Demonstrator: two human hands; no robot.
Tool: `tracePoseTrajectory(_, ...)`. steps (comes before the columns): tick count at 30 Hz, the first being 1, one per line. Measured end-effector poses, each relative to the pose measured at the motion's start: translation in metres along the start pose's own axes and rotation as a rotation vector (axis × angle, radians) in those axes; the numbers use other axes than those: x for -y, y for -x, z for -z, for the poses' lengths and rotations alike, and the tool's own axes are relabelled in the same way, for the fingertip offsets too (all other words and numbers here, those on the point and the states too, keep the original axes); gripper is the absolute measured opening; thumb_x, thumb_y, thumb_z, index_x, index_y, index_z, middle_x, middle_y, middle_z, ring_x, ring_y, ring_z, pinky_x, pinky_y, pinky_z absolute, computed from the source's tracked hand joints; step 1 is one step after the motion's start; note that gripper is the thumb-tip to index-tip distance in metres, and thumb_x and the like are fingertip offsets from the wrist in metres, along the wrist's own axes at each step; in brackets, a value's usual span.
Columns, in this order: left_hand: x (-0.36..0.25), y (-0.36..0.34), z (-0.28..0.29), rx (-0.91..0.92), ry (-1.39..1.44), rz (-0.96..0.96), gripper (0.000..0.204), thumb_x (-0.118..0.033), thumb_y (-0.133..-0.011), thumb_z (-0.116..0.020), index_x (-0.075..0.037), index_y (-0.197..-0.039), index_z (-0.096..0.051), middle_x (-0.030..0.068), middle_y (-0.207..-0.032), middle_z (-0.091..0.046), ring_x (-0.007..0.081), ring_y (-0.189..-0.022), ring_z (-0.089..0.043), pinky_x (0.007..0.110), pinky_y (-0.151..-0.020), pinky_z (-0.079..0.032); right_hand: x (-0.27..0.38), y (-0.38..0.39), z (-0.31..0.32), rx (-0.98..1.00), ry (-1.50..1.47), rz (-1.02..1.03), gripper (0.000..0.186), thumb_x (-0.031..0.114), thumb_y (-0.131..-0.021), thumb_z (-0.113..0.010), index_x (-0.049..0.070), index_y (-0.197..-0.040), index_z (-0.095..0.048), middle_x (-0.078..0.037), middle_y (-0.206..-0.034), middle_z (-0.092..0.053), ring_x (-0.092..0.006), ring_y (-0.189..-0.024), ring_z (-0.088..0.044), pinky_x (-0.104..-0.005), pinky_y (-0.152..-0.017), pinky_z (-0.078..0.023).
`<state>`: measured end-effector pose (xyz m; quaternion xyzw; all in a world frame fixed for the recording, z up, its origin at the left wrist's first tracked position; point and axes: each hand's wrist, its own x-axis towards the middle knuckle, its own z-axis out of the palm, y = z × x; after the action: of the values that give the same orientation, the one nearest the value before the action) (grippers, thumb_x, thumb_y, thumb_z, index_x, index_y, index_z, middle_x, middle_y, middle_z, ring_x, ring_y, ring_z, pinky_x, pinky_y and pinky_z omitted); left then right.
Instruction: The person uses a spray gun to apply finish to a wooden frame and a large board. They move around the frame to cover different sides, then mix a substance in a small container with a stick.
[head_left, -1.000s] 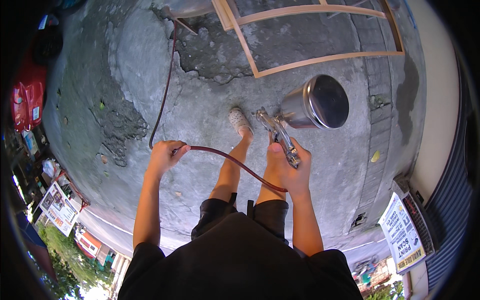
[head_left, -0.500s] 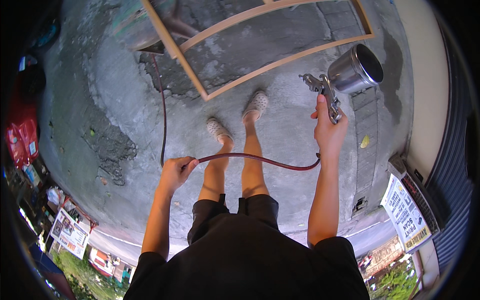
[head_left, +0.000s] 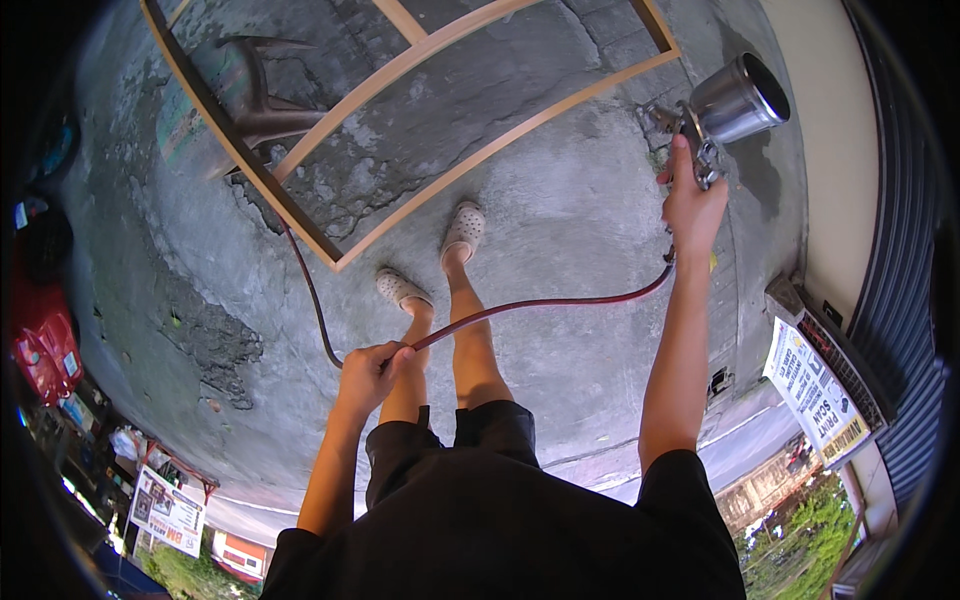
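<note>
Hands (head_left: pixel 372 378) (head_left: pixel 695 215) closed, left around hose (head_left: pixel 560 301), right around spray gun (head_left: pixel 708 157)

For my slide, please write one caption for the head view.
Right hand grips a metal spray gun, left hand holds its red hose, a wooden frame ahead.

Head-worn fisheye view (straight edges bowed), facing down, both hands (head_left: pixel 372 380) (head_left: pixel 697 210) near, ground (head_left: pixel 560 230) beyond

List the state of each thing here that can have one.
Left hand: closed on the red hose
Right hand: closed around the spray gun
Spray gun: held, cup attached
Metal cup: tilted; lid unclear
Red hose: curving between the hands
Wooden frame: visible sections unfilled
Clogs: worn
</note>
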<state>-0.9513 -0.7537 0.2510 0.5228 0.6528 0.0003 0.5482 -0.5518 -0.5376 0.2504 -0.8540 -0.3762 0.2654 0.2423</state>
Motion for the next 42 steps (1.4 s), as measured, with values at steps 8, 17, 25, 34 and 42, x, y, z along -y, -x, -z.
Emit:
tracePoseTrajectory(8,-0.029,-0.013,-0.034,-0.002,0.096,-0.024,0.026,-0.032,-0.095,-0.066,-0.007,-0.095,-0.074,0.0144,-0.06,-0.059,0.0312,-0.052,-0.057,0.038,-0.053,-0.045,-0.011,-0.089,0.03,-0.257,0.1,0.11,0.055,0.05,-0.094,-0.064,-0.003,-0.085,-0.072,-0.008,-0.061,-0.065,-0.0148,-0.04,-0.054,-0.0314,-0.041,-0.04)
tracePoseTrajectory(17,-0.027,-0.008,-0.048,-0.02,0.055,-0.016,0.026,-0.034,-0.095,-0.066,-0.009,-0.095,-0.074,0.0138,-0.056,-0.053,0.0308,-0.049,-0.055,0.04,-0.05,-0.042,-0.014,-0.079,0.041,-0.316,-0.015,0.09,0.054,0.05,-0.094,-0.063,0.001,-0.076,-0.07,-0.004,-0.052,-0.057,-0.0143,-0.039,-0.053,-0.0309,-0.041,-0.039)
tracePoseTrajectory(25,0.054,0.047,-0.009,0.018,-0.052,0.041,0.03,-0.036,-0.095,-0.066,-0.007,-0.092,-0.074,0.0153,-0.062,-0.059,0.0308,-0.054,-0.057,0.039,-0.054,-0.044,-0.014,0.076,-0.002,0.026,-0.158,-0.028,0.05,0.049,-0.092,-0.068,0.002,-0.077,-0.065,-0.005,-0.058,-0.059,-0.0096,-0.038,-0.045,-0.028,-0.036,-0.031)
tracePoseTrajectory(34,0.138,0.113,0.037,-0.064,-0.161,0.027,0.029,-0.034,-0.094,-0.067,-0.007,-0.087,-0.074,0.0133,-0.06,-0.059,0.0299,-0.052,-0.057,0.039,-0.051,-0.042,-0.002,0.231,-0.045,0.269,-0.184,0.009,0.037,0.034,-0.093,-0.07,-0.001,-0.083,-0.069,-0.005,-0.062,-0.062,-0.0081,-0.056,-0.054,-0.0275,-0.053,-0.042)
tracePoseTrajectory(42,0.201,0.159,0.069,-0.162,-0.2,0.028,0.029,-0.035,-0.093,-0.068,-0.008,-0.085,-0.074,0.012,-0.063,-0.061,0.029,-0.053,-0.059,0.039,-0.052,-0.043,0.023,0.34,-0.087,0.624,-0.283,0.052,0.034,0.03,-0.092,-0.072,-0.004,-0.091,-0.067,-0.008,-0.067,-0.062,-0.0093,-0.06,-0.053,-0.0292,-0.055,-0.041)
